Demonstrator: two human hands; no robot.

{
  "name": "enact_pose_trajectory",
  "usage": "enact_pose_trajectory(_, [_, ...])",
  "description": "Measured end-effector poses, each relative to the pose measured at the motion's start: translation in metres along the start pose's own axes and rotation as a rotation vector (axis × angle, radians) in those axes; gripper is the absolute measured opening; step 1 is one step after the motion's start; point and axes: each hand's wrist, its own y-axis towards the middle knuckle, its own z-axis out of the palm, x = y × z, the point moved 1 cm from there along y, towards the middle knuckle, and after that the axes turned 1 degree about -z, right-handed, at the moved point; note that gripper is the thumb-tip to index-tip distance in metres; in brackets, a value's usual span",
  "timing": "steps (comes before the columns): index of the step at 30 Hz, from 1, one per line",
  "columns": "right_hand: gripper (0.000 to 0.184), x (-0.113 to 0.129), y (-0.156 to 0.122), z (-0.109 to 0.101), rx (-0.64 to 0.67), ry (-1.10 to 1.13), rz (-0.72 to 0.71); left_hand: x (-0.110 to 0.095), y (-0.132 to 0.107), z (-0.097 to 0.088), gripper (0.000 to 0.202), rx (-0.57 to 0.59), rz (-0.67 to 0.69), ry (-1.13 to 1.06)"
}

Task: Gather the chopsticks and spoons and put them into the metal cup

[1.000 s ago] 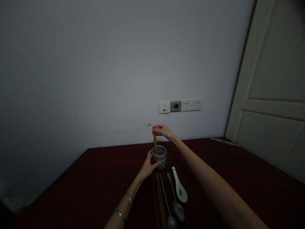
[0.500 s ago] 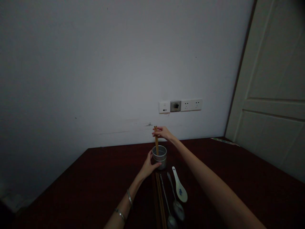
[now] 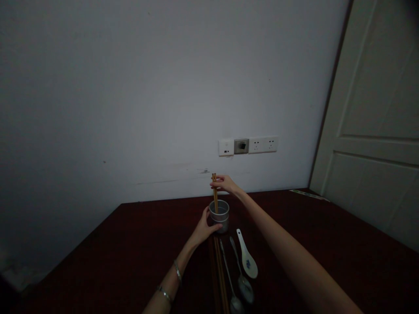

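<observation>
1. From my end of the feed, I see the right hand (image 3: 225, 184) pinching a pair of light wooden chopsticks (image 3: 215, 200) near their upper ends, thumb and fingers closed on them.
2. I have those chopsticks standing almost upright, their lower part inside the mouth of the metal cup (image 3: 223, 224); the light is dim in there, so I cannot tell whether the tips touch the bottom.
3. My view puts the left hand (image 3: 203, 227) around the cup's left side, grasping it with the thumb across the near face and the fingers behind; two bracelets (image 3: 178, 271) circle that forearm.
4. The cup stands upright on the dark red table (image 3: 157, 235), near the wall (image 3: 163, 109).
5. Just on my side of the cup I count, left to right, more chopsticks (image 3: 220, 274) laid lengthwise, a thin long-handled spoon (image 3: 227, 268), a broader metal spoon (image 3: 245, 288) and a white spoon (image 3: 248, 259) with a blue mark.
6. Beyond, I see sockets (image 3: 262, 144) on the wall and a panelled door (image 3: 369, 131) at right.
</observation>
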Motion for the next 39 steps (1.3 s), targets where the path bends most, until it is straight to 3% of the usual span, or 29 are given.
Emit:
enact_pose_trajectory(3, [0.047, -0.005, -0.005, -0.012, -0.041, -0.052, -0.017, 0.0, 0.001, -0.004, 0.095, -0.031, -0.029, 0.023])
enact_pose_trajectory(5, [0.051, -0.012, -0.013, -0.023, -0.164, -0.128, -0.06, -0.002, 0.001, -0.007, 0.099, -0.039, -0.053, 0.037])
enact_pose_trajectory(10, [0.036, -0.043, -0.056, -0.048, -0.556, -0.296, -0.127, -0.014, 0.0, -0.012, 0.102, -0.018, -0.093, 0.066])
enact_pose_trajectory(15, [0.03, -0.066, -0.11, -0.059, -0.719, -0.481, -0.141, -0.029, -0.001, -0.017, 0.1, -0.035, -0.092, 0.117])
enact_pose_trajectory(18, [0.029, -0.072, -0.135, -0.059, -0.711, -0.613, -0.137, -0.035, -0.001, -0.022, 0.099, -0.042, -0.087, 0.149])
enact_pose_trajectory(23, [0.032, -0.085, -0.162, -0.049, -0.583, -0.969, -0.08, -0.041, -0.007, -0.028, 0.092, -0.08, -0.081, 0.176])
enact_pose_trajectory(29, [0.035, -0.103, -0.187, -0.039, -0.507, -1.147, 0.0, -0.052, -0.023, -0.023, 0.078, -0.16, -0.152, 0.222])
enact_pose_trajectory(34, [0.033, -0.108, -0.198, -0.035, -0.449, -1.274, 0.028, -0.058, -0.036, -0.025, 0.056, -0.244, -0.264, 0.541])
enact_pose_trajectory(39, [0.034, -0.11, -0.198, -0.033, -0.418, -1.346, 0.026, -0.055, -0.054, -0.023, 0.022, -0.091, -0.501, 0.762])
